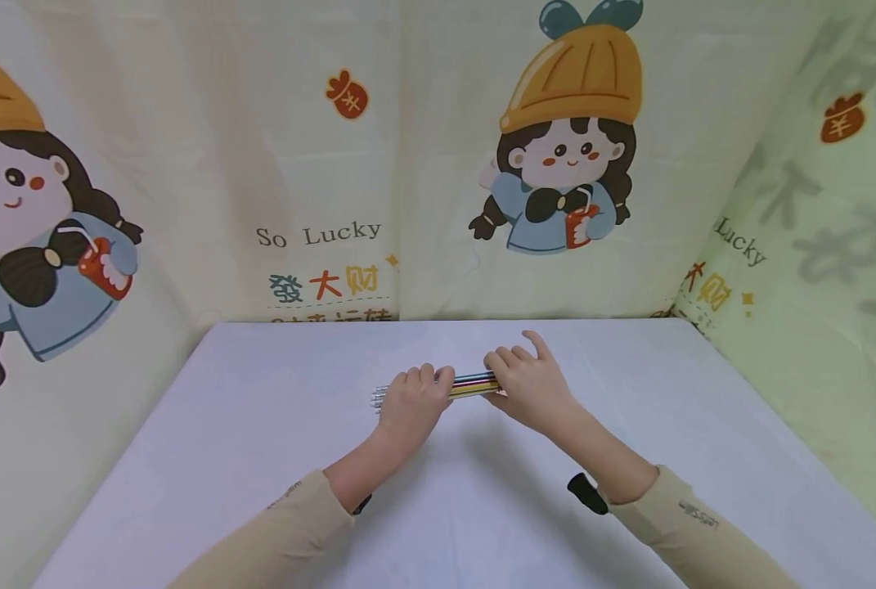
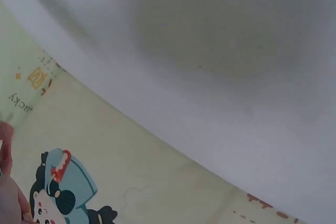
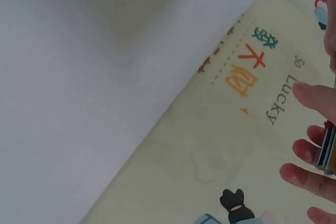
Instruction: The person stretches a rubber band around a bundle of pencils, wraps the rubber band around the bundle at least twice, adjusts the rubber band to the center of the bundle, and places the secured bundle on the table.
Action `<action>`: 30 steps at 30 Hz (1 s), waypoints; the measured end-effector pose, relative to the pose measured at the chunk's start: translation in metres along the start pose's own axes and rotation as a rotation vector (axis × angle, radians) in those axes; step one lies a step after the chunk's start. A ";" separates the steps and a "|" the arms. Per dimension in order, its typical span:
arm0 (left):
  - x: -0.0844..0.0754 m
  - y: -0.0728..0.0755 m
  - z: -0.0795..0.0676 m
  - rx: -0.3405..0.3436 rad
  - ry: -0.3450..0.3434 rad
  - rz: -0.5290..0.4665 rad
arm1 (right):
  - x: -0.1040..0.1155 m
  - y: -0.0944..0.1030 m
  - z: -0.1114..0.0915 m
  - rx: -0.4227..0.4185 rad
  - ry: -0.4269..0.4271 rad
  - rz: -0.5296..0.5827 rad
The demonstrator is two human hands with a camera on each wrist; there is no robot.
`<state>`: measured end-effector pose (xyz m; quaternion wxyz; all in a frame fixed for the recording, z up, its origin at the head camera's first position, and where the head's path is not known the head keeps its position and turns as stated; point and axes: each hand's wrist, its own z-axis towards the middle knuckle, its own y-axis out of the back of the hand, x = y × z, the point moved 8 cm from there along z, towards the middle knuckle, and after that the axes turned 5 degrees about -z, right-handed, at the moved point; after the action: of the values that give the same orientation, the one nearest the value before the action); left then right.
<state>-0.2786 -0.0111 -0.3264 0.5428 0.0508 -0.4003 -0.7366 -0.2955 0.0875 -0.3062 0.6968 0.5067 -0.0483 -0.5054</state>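
Observation:
A bundle of slim, coloured, pen-like sticks with clear ends is held above the white table. The left hand grips it near its left end, fingers curled over the top, clear tips sticking out beyond. At the right end, the right hand holds the bundle with curled fingers while one finger points up, away from it. In the right wrist view, the bundle's end shows beside the fingers at the right edge. The left wrist view catches only a slice of a hand; the bundle is mostly hidden there.
The white tabletop spreads beneath both arms, with their shadows on it. A printed cloth with cartoon figures and lettering hangs along the back and sides. A black object is by the right wrist.

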 end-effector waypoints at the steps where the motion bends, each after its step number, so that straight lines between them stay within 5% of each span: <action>1: 0.003 -0.001 0.000 0.013 0.008 0.004 | -0.004 0.000 0.000 0.008 -0.017 0.015; 5: 0.006 -0.001 -0.002 0.023 -0.006 0.010 | -0.006 -0.003 -0.003 0.006 0.027 0.001; 9: -0.001 0.000 -0.004 -0.003 -0.028 -0.001 | 0.009 -0.003 -0.004 -0.082 0.120 -0.075; 13: -0.008 0.002 -0.003 -0.001 -0.027 -0.004 | 0.021 0.001 -0.002 -0.136 0.127 -0.090; 21: 0.009 0.002 -0.005 0.017 -0.002 0.030 | -0.002 -0.005 0.000 0.022 0.009 0.038; 27: 0.002 0.006 -0.006 -0.029 -0.035 0.021 | 0.015 0.000 -0.001 -0.079 0.179 -0.054; 30: -0.002 0.007 -0.005 -0.042 -0.024 0.030 | 0.022 0.003 0.000 -0.113 0.189 -0.097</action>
<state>-0.2701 -0.0122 -0.3261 0.5499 0.0247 -0.3918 -0.7373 -0.2830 0.0706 -0.3141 0.7005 0.5135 0.0708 -0.4905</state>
